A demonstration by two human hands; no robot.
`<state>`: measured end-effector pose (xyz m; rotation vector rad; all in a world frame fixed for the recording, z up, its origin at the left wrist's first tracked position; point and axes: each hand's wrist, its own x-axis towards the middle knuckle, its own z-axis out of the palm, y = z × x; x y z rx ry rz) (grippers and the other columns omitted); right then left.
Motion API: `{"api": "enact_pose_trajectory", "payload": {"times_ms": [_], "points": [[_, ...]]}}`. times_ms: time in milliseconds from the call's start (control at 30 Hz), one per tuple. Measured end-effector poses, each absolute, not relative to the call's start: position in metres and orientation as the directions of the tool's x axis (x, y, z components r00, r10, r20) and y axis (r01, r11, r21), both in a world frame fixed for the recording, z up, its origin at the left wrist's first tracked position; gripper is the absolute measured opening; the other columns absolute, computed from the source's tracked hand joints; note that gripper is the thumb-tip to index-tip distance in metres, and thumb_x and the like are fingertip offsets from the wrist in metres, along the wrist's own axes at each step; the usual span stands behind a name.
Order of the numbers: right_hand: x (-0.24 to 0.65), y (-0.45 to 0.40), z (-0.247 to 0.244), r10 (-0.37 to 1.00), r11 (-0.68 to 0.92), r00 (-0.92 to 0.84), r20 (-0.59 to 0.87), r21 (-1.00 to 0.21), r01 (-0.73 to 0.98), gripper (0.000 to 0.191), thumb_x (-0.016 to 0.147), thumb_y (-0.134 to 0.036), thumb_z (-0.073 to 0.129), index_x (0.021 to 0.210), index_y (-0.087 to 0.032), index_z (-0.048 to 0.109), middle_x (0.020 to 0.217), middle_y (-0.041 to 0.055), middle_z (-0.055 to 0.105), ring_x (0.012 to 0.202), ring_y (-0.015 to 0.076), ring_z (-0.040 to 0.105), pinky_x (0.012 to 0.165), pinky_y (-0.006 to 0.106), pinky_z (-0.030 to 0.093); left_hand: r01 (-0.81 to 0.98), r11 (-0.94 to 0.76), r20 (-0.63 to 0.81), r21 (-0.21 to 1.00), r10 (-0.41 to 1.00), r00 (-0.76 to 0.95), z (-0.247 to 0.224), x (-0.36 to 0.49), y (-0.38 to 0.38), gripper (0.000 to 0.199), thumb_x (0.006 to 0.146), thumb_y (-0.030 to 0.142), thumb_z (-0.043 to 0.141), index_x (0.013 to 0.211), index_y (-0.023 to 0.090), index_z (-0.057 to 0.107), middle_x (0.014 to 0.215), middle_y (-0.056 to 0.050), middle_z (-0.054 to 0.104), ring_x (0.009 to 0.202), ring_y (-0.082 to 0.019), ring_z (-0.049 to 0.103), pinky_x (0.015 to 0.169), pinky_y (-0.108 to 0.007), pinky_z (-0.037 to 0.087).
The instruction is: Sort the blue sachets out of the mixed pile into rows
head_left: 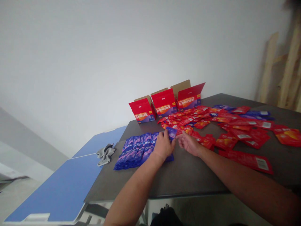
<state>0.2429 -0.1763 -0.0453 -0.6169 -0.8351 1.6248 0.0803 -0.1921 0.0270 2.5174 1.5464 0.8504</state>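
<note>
Purple sachets (138, 150) lie in overlapping rows on the near left of the dark table. My left hand (163, 147) is over their right end, its thumb and fingers closed about a purple sachet (171, 132) whose top sticks out past the fingertips. Just to the right, my right hand (189, 144) reaches in with loosely bent fingers, the tips close to that sachet's edge. I see nothing in the right hand; its palm side is partly hidden. Red sachets (227, 142) lie loosely scattered beside and beyond it.
Three open red cartons (164, 105) stand in a row at the back by the wall. More purple sachets (256, 113) lie among the red ones at the far right. A grey cloth (105, 154) rests at the left edge, by a blue folding table (63, 185). Wooden boards (288, 75) lean at right.
</note>
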Motion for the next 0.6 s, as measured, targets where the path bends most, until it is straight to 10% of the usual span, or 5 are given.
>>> {"api": "enact_pose_trajectory", "payload": {"times_ms": [267,600], "points": [[0.241,-0.175,-0.048,0.979,-0.037,-0.190,0.078,-0.844,-0.534,0.044,0.080,-0.058,0.053,0.078,-0.016,0.068,0.055,0.0006,0.052,0.047,0.0089,0.043,0.043,0.021,0.034,0.975,0.204,0.150,0.087,0.965,-0.215,0.044,-0.041,-0.112,0.065,0.080,0.057,0.043,0.126,0.011,0.041,0.127,-0.024,0.046,0.121,-0.037,0.042,0.097,-0.046,0.033],[0.241,-0.175,-0.051,0.974,0.019,-0.188,0.128,-0.870,-0.492,0.039,0.079,-0.053,0.054,0.077,-0.016,0.067,0.058,0.0007,0.051,0.053,0.0102,0.043,0.046,0.023,0.032,0.950,0.313,0.052,0.007,0.948,-0.313,0.018,-0.058,-0.093,0.065,0.079,0.056,0.039,0.126,0.011,0.044,0.133,-0.021,0.044,0.126,-0.037,0.038,0.100,-0.049,0.031]]}}
